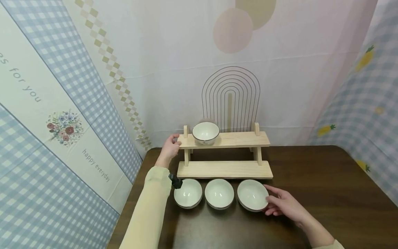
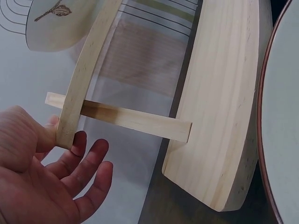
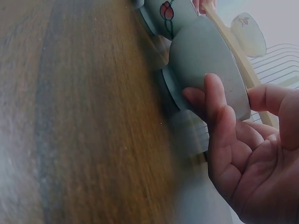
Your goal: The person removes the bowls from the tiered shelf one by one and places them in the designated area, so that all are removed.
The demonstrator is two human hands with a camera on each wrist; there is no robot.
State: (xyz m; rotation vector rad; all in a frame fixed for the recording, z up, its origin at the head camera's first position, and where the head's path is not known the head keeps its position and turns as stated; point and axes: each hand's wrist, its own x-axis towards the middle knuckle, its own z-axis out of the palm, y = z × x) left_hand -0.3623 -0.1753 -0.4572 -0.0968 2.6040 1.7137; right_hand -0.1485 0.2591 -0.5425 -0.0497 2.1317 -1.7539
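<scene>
At the left end of a two-tier wooden display shelf (image 1: 239, 139), my left hand (image 1: 170, 149) pinches the upper board's end between thumb and fingers, its other fingers loosely bent in the left wrist view. My right hand (image 1: 284, 204) holds the rightmost white bowl (image 1: 252, 194) by its right side, thumb at the rim and fingers against the outer wall. In the right wrist view this bowl's foot is close over the table. A middle bowl (image 1: 219, 193) and a left bowl (image 1: 188, 193) stand in line with it, in front of the shelf.
Another bowl (image 1: 205, 132) sits on the upper board, left of its middle. The lower board (image 1: 225, 169) lies just behind the row of bowls. Printed cloth (image 1: 174, 69) hangs behind and beside the dark wooden table (image 1: 311, 180). A black device (image 1: 175, 181) sits at the left wrist.
</scene>
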